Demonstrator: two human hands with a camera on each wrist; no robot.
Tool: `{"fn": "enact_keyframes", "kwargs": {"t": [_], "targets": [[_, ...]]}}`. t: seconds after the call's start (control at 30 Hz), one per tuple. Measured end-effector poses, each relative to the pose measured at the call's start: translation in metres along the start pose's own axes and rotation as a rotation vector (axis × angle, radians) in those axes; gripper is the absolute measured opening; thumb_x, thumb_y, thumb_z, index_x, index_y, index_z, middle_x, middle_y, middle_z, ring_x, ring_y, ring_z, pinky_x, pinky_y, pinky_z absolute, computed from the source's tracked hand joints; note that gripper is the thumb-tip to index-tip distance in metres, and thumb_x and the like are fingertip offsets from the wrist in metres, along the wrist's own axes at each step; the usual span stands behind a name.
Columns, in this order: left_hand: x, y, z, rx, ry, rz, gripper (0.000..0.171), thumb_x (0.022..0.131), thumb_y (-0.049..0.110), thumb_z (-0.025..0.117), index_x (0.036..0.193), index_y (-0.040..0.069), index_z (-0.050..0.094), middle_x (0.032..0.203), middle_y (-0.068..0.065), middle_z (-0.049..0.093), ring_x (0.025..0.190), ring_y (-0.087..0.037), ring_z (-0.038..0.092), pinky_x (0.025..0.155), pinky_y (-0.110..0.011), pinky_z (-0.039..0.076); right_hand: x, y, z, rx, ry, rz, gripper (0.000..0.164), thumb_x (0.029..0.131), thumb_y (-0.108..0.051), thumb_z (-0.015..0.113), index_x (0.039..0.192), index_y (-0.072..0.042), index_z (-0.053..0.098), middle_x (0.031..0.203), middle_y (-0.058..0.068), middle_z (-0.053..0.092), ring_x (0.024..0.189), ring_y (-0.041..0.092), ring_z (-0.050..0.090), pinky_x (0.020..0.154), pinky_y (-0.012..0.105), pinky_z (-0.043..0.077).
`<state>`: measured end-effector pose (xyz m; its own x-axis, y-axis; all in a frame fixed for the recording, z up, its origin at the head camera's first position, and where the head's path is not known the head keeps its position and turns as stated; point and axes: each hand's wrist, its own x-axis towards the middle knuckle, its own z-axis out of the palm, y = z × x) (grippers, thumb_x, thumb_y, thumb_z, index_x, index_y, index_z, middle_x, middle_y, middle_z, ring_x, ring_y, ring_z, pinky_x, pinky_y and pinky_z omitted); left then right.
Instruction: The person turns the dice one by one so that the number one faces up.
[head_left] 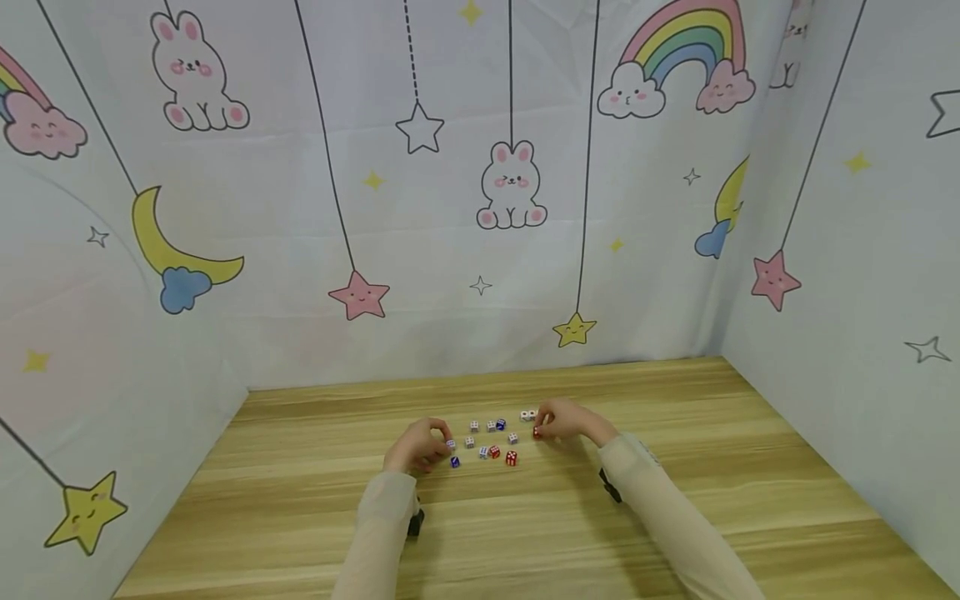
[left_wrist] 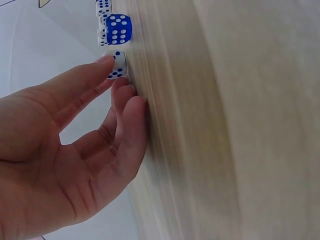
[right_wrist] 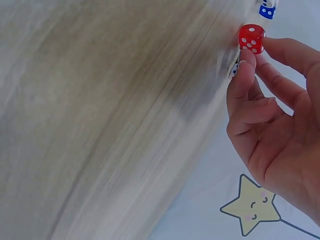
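Note:
My left hand [head_left: 417, 446] is at the left end of a loose group of dice, pinching a white die with blue dots [left_wrist: 118, 65] between thumb and fingertips. A blue die [head_left: 455, 462] lies just in front of that hand; in the left wrist view another blue die [left_wrist: 119, 29] shows beyond the fingertips. At the group's right end, my right hand [head_left: 567, 418] pinches a red die [right_wrist: 252, 39] by its sides. Two white dice [head_left: 528, 415] sit side by side close behind the right fingertips. Between the hands lie several more white dice [head_left: 513, 438].
Two more red dice, one larger-looking red die [head_left: 512, 458] among them, lie at the front of the group. The wooden tabletop [head_left: 480, 533] meets a white patterned cloth [head_left: 450, 350] at the back and both sides.

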<state>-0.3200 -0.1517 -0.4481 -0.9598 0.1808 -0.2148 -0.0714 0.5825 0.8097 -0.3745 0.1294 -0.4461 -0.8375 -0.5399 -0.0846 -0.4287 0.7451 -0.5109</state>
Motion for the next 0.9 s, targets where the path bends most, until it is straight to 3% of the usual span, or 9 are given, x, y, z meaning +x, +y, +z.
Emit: {"fn": "enact_keyframes", "kwargs": {"t": [0.3,0.6,0.9], "targets": [[0.000,-0.001,0.001,-0.019,-0.004,0.007,0.012,0.082,0.002,0.059,0.093,-0.003,0.058,0.062,-0.009,0.054,0.048,-0.014,0.040,0.043,-0.025,0.037,0.000,-0.003,0.003,0.000,0.004,0.007,0.010,0.085,-0.012,0.058,0.091,-0.006,0.062,0.086,0.009,0.062,0.064,0.015,0.057,0.053,0.024,0.045],[0.001,-0.002,0.001,-0.004,-0.008,0.009,0.011,0.082,0.003,0.059,0.092,-0.002,0.058,0.061,-0.008,0.053,0.048,-0.014,0.040,0.044,-0.026,0.038,0.005,0.000,0.012,-0.100,0.075,-0.083,0.012,0.075,-0.012,0.068,0.085,-0.009,0.062,0.079,0.004,0.060,0.066,0.011,0.047,0.058,0.025,0.039],[0.001,-0.001,0.001,0.008,-0.009,0.003,0.011,0.081,0.003,0.059,0.091,-0.001,0.058,0.062,-0.008,0.055,0.049,-0.014,0.042,0.044,-0.026,0.040,0.003,0.001,0.008,-0.001,0.065,0.012,0.012,0.076,-0.009,0.065,0.086,-0.012,0.060,0.078,0.002,0.059,0.062,0.011,0.050,0.052,0.024,0.040]]}}
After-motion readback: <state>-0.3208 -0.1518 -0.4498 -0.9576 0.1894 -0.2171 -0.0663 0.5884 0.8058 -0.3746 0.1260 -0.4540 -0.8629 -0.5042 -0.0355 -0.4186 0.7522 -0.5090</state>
